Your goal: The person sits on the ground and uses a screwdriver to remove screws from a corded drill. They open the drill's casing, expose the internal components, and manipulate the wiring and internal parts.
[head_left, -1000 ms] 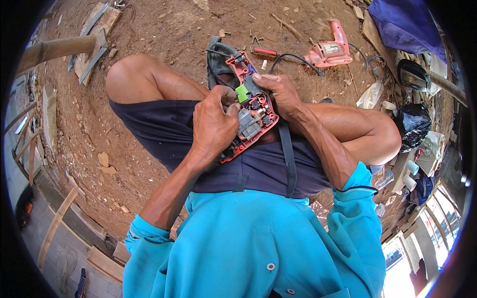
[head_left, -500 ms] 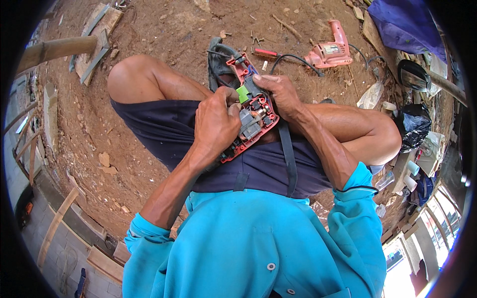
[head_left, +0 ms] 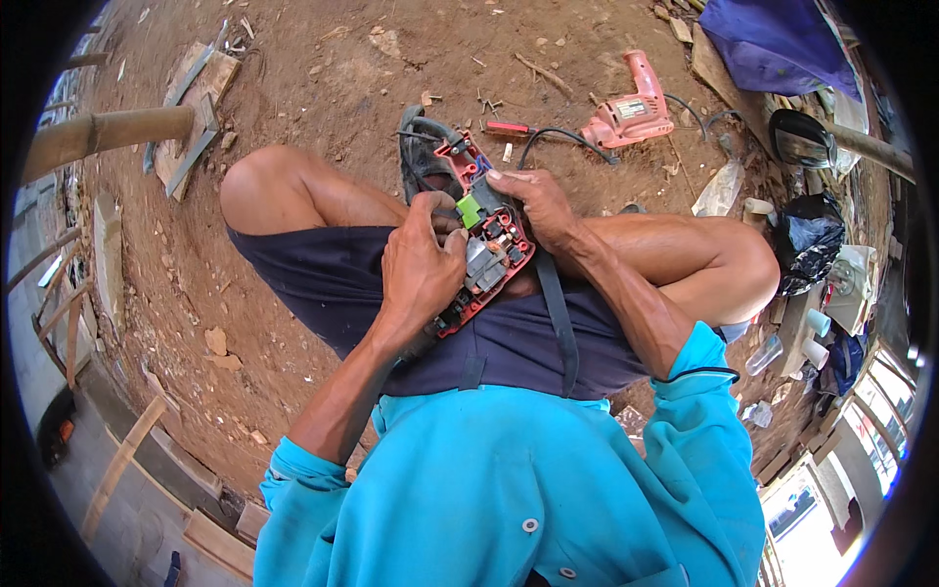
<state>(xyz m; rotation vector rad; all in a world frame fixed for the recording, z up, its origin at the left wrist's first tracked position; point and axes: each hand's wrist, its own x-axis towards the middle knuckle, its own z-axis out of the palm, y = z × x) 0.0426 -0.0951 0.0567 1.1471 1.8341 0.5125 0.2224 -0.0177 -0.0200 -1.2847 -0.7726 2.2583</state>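
Note:
Above my crossed legs I hold an opened red power tool housing (head_left: 514,261), tilted, with its motor and wiring bared. My left hand (head_left: 423,259) is closed along the tool's left side, its thumb and fingertips at a small green piece (head_left: 470,210) that sits among the inner parts. Around the upper right side of the housing my right hand (head_left: 540,203) is wrapped, thumb lying on the dark part of the handle. A black cord runs near the handle's top, in front of a dark sandal (head_left: 419,147).
Beyond lie a red-handled screwdriver (head_left: 509,128), several loose screws (head_left: 489,101) and a pink drill housing (head_left: 629,112) with a black cable. Boards (head_left: 191,117) are at far left. A purple sheet (head_left: 773,44), black plastic bag (head_left: 814,240) and cups (head_left: 815,338) are on the right.
The view has shifted slightly. Both hands stay on the tool, and the green piece remains in it, with the left fingers slightly repositioned beside it.

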